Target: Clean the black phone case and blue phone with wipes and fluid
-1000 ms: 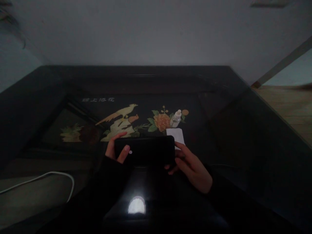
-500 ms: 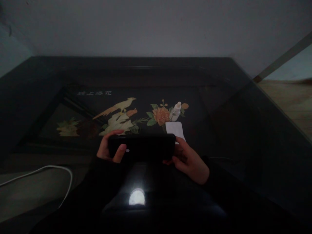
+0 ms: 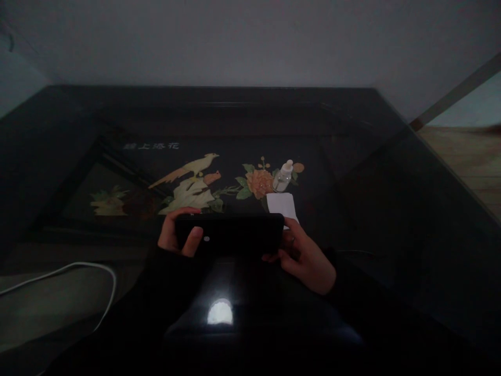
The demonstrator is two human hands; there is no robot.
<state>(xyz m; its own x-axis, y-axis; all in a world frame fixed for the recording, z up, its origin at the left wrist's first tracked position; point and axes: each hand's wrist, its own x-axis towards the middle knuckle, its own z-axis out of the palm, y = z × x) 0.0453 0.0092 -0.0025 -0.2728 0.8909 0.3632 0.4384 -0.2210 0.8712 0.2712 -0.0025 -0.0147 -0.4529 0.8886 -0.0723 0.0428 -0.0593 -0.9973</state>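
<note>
A black smartphone (image 3: 238, 235) lies sideways between my two hands, its face dark except for a small pale round mark near the left end. My left hand (image 3: 178, 235) is closed around that end, the thumb over the face beside the mark and a finger along the top edge. At the other end my right hand (image 3: 307, 258) grips the phone's short side, fingertips at its lower corner. Just behind that corner lies a white sheet of paper or cloth (image 3: 282, 204), partly covered. A small clear dropper bottle (image 3: 282, 176) with a white top stands beyond it.
The dark glossy table (image 3: 364, 172) bears a bird-and-flower picture (image 3: 191, 180) with several characters. A white cable (image 3: 90, 265) curves at the left. Behind the table rises a grey wall (image 3: 219, 42); wooden floor (image 3: 462, 162) shows at the right.
The view has shifted very slightly, so the table and bottle sit a little higher. Both hands keep the same hold on the phone.
</note>
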